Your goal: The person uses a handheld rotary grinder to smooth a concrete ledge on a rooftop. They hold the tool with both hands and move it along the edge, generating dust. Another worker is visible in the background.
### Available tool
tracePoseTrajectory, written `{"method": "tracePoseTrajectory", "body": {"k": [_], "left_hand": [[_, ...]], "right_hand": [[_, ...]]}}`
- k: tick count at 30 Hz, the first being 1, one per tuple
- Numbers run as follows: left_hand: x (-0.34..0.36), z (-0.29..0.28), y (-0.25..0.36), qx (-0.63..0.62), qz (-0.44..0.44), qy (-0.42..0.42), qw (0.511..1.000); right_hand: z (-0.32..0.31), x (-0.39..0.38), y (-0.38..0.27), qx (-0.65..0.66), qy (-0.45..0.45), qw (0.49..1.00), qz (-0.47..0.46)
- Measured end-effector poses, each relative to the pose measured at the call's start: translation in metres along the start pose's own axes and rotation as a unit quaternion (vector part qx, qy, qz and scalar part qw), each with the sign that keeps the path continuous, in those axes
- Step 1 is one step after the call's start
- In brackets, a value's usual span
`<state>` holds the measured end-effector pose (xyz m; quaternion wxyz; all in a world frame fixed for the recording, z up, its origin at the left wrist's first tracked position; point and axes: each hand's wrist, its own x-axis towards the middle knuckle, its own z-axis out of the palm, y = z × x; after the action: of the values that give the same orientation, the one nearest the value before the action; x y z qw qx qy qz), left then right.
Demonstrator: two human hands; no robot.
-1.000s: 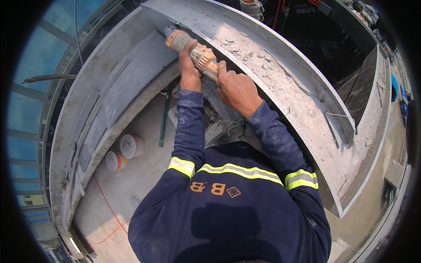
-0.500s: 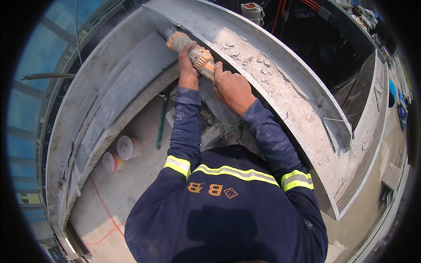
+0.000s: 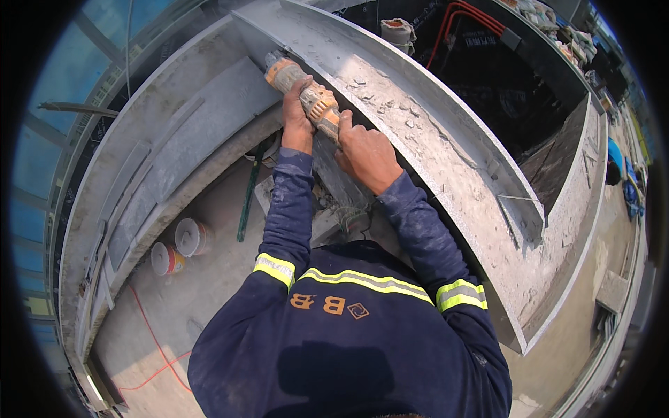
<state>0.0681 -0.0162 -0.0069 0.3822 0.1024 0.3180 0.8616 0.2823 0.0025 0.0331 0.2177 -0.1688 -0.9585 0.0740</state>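
My left hand [image 3: 298,115] is wrapped round the middle of a dust-covered orange power tool [image 3: 318,99], and my right hand [image 3: 366,150] grips its rear end. The tool's head [image 3: 275,61] is at the inner edge of a curved, pale, speckled ledge [image 3: 481,216], near the corner where this meets another curved wall [image 3: 139,83]; its working tip is too small to make out. Faint dust hangs about that corner. Loose chips and fragments lie on the ledge. Grey strips [image 3: 191,132] lie along the left-hand wall.
Two white buckets [image 3: 195,237], a green rod [image 3: 247,202], a red cord [image 3: 150,334] and rubble are on the floor below. At the back are a sack [image 3: 396,38], red pipes [image 3: 468,8] and a dark recess [image 3: 481,90]. A blue object [image 3: 614,157] is at the right.
The tool and both hands stay together in the same grip near the corner. The scene sits slightly further left in the picture, and haze shows around the corner.
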Motion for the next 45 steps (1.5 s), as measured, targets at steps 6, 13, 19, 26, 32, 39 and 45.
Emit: {"method": "tracePoseTrajectory", "body": {"k": [6,13,19,26,32,39,45], "left_hand": [[-0.002,0.000,0.002,-0.017,-0.023,0.009,1.000],[0.004,0.010,0.004,0.006,0.007,0.034,0.999],[0.017,-0.001,0.008,0.004,0.009,0.034,0.999],[0.028,-0.009,0.006,0.010,0.016,0.023,1.000],[0.018,-0.003,0.004,0.002,0.012,0.028,1.000],[-0.006,0.009,0.003,-0.008,0.000,0.013,1.000],[-0.007,0.009,0.003,-0.008,-0.006,0.021,1.000]], "right_hand": [[-0.001,-0.002,-0.002,0.003,-0.014,1.000,0.012],[0.018,0.012,0.007,0.022,0.005,1.000,0.011],[0.011,0.021,0.000,0.033,-0.034,0.999,0.021],[0.020,0.026,0.002,0.027,-0.017,0.999,0.020],[0.019,0.018,0.002,0.016,0.000,1.000,0.022],[-0.005,0.001,-0.004,0.010,-0.028,0.999,0.030],[-0.009,-0.001,-0.004,0.006,-0.029,0.999,0.029]]}}
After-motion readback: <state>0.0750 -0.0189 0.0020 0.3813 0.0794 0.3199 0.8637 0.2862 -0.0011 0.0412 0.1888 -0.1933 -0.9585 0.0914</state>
